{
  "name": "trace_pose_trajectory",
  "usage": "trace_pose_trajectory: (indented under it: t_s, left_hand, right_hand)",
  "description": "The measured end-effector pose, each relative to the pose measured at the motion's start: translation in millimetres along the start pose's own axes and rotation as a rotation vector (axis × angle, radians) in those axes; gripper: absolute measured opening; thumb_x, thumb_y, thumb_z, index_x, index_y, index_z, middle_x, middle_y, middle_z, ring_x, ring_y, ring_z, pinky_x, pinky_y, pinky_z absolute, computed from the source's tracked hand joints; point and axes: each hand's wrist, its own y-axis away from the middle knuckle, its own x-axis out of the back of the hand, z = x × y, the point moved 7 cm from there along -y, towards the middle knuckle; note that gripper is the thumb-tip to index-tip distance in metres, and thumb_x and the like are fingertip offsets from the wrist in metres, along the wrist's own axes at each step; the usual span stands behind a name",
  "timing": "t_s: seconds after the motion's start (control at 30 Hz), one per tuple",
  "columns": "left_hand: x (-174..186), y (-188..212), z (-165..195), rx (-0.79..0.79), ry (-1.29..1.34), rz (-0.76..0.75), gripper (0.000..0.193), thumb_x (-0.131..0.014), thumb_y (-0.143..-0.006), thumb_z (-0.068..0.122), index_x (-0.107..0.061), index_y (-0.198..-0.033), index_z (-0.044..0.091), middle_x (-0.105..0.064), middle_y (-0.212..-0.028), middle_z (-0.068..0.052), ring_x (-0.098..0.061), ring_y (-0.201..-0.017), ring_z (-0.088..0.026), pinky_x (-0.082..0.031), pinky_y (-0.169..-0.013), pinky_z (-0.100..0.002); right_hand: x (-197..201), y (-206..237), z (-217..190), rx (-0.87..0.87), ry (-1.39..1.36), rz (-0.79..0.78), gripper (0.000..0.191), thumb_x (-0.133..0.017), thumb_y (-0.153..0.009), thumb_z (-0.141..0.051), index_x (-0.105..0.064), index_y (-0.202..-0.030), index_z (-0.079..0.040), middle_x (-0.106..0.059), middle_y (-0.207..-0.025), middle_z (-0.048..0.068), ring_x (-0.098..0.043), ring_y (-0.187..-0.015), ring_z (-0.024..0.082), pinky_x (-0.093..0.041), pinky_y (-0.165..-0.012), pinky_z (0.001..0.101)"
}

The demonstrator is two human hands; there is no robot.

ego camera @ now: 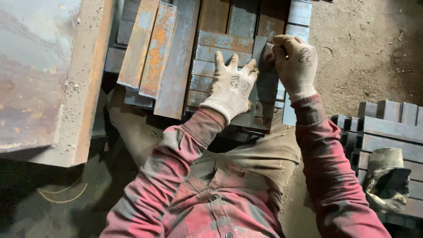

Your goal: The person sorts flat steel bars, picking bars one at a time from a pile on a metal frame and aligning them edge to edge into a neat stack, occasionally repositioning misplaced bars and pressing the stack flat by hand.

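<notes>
A big rusty metal slab (pixel 48 75) fills the far left, well to the left of the pile of flat metal bars (pixel 176 57). The pile is the main thing here, and it sits in the top middle. Its bars are grey and orange with rust, and they lie side by side and on top of each other. To the right of the pile is the dirt floor (pixel 365 48). Lower right of the pile is a second stack of grey bars (pixel 387 132), with a camouflage cap (pixel 387 176) resting on it. No box or bin shows; the bars just lie stacked. The left hand (pixel 230 86), in a pale glove, lies flat on the pile with fingers apart. The right hand (pixel 295 61), also gloved, has its fingers clamped on a dark bar (pixel 263 75) that stands on edge at the pile's right side.
</notes>
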Motion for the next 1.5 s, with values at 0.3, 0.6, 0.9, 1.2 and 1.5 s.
trace_pose_trajectory:
  t_s: [0.3, 0.6, 0.9, 1.2, 1.5]
  left_hand:
    - [-9, -3, -5, -0.034, -0.001, 0.094, 0.081, -0.074, -0.081, 0.047, -0.044, -0.153, 0.025, -0.033, -0.164, 0.004, -0.035, -0.146, -0.037, -0.012, -0.111, -0.078]
    - [-7, -5, -7, -0.030, 0.042, -0.019, 0.090, -0.073, -0.081, 0.056, -0.035, -0.155, 0.024, -0.027, -0.165, 0.005, -0.029, -0.148, -0.036, -0.012, -0.110, -0.077]
    - [-5, -3, -1, 0.000, 0.021, -0.011, 0.081, -0.070, -0.085, 0.049, -0.039, -0.155, 0.023, -0.029, -0.164, 0.003, -0.032, -0.147, -0.037, -0.016, -0.110, -0.077]
    - [-8, -4, -1, -0.005, -0.010, 0.033, 0.074, -0.069, -0.088, 0.041, -0.041, -0.154, 0.024, -0.030, -0.165, 0.004, -0.034, -0.146, -0.038, -0.018, -0.109, -0.078]
    - [4, 9, 3, -0.062, -0.015, 0.172, 0.072, -0.073, -0.081, 0.050, -0.050, -0.141, 0.018, -0.045, -0.152, -0.003, -0.046, -0.135, -0.038, -0.039, -0.096, -0.063]
  right_hand:
    - [3, 5, -28, -0.021, 0.144, -0.125, 0.008, -0.071, -0.103, -0.008, -0.077, -0.108, -0.011, -0.073, -0.097, 0.010, -0.071, -0.084, 0.028, -0.056, -0.072, 0.0373]
    - [37, 75, -79, -0.168, -0.009, -0.327, 0.012, -0.075, -0.093, -0.008, -0.078, -0.103, -0.013, -0.075, -0.090, 0.007, -0.072, -0.077, 0.020, -0.056, -0.067, 0.0321]
    - [2, 2, 8, -0.178, -0.162, -0.010, 0.018, -0.075, -0.099, -0.002, -0.077, -0.116, -0.002, -0.078, -0.110, 0.012, -0.076, -0.096, 0.014, -0.061, -0.084, 0.0269]
    - [7, 16, -32, 0.008, 0.086, -0.083, 0.009, -0.073, -0.103, -0.008, -0.077, -0.111, -0.012, -0.076, -0.100, 0.009, -0.073, -0.084, 0.023, -0.057, -0.072, 0.0334]
    - [53, 118, -106, -0.331, -0.062, -0.237, 0.015, -0.072, -0.093, -0.009, -0.074, -0.107, -0.008, -0.074, -0.091, 0.008, -0.067, -0.070, 0.017, -0.051, -0.060, 0.0294]
